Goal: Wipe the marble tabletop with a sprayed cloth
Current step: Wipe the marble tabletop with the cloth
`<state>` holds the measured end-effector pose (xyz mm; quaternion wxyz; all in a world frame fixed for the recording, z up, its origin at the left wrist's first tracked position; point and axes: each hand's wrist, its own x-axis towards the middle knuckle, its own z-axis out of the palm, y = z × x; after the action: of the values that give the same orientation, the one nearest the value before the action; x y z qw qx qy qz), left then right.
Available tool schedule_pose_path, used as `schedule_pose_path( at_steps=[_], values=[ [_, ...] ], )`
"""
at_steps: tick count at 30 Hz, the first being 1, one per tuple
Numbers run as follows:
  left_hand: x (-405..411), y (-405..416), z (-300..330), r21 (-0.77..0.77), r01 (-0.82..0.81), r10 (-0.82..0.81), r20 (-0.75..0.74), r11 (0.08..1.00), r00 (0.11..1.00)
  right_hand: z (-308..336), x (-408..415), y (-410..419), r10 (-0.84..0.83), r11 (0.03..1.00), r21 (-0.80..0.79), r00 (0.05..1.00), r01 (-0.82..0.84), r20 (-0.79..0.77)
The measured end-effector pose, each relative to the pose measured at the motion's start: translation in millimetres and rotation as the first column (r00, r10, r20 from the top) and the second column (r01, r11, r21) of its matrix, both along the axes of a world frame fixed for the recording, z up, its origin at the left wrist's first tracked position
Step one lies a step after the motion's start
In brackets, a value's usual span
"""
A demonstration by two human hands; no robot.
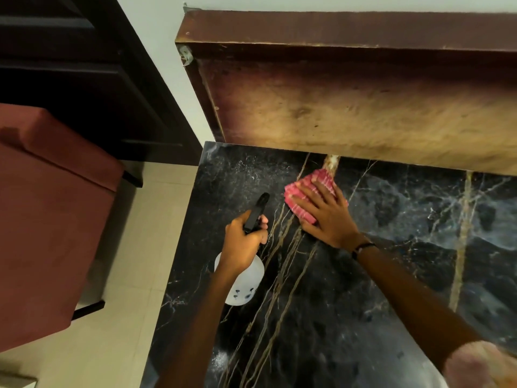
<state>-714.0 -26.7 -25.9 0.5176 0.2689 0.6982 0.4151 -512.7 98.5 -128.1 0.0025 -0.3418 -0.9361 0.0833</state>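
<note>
The black marble tabletop [377,275], veined in gold and white, fills the lower right of the head view. My right hand [324,214] lies flat with spread fingers on a pink striped cloth [300,197], pressing it onto the marble near the back edge. My left hand [242,245] grips a spray bottle by its black trigger head [256,211], the nozzle pointing towards the back. The bottle's white body [244,284] shows below my wrist, over the marble near the left edge.
A brown wooden shelf [349,102] overhangs the back of the tabletop, fixed to a white wall. A red upholstered chair [50,219] stands on the pale tiled floor to the left, with dark wooden panelling [84,79] behind it.
</note>
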Motion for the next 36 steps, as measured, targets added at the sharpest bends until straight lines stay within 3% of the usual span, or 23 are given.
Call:
schedule_pose_path(
  at_steps=[2, 5, 8, 12, 17, 22, 26, 31, 36],
  values=[
    [3.2, -1.0, 2.0, 0.002, 0.009, -0.009, 0.01, 1.0, 1.0, -3.2, 33.0, -3.8, 0.015, 1.0, 0.009, 1.0, -0.015, 0.002],
    [7.3, -4.3, 2.9, 0.003, 0.017, -0.017, 0.019, 1.0, 1.0, 2.2, 53.5, 20.9, -0.151, 0.988, -0.013, 0.989, 0.151, -0.009],
    [12.9, -9.3, 1.6, -0.001, 0.035, -0.035, -0.005, 0.999, 0.999, 10.0, 40.5, 53.3, -0.338, 0.94, -0.038, 0.941, 0.339, 0.013],
    [17.7, -15.8, 0.4, -0.008, 0.035, -0.035, -0.022, 0.999, 0.999, 10.0, 6.8, 61.9, -0.459, 0.885, -0.071, 0.888, 0.46, 0.032],
    [22.5, -22.2, -1.1, -0.022, 0.039, -0.039, -0.01, 0.999, 0.999, 9.5, -9.8, -6.9, -0.216, 0.974, -0.074, 0.976, 0.214, -0.023],
    [23.5, -29.6, -0.1, -0.032, 0.03, -0.03, -0.001, 0.999, 1.0, -1.2, 51.5, -72.2, -0.012, 1.0, -0.02, 1.0, 0.011, -0.001],
    [21.9, -40.3, -0.5, -0.052, 0.031, -0.03, 0.007, 0.998, 1.0, 4.7, 69.8, -56.6, -0.118, 0.992, -0.032, 0.993, 0.119, 0.016],
    [16.9, -54.3, -4.3, -0.06, 0.034, -0.033, 0.018, 0.998, 0.999, 11.1, 5.6, -34.5, -0.352, 0.934, -0.076, 0.936, 0.35, -0.01],
    [14.0, -63.5, -5.0, -0.045, -0.001, 0.001, -0.003, 0.999, 1.0, 6.6, -28.1, -57.9, -0.23, 0.971, -0.067, 0.973, 0.228, -0.017]
  ],
)
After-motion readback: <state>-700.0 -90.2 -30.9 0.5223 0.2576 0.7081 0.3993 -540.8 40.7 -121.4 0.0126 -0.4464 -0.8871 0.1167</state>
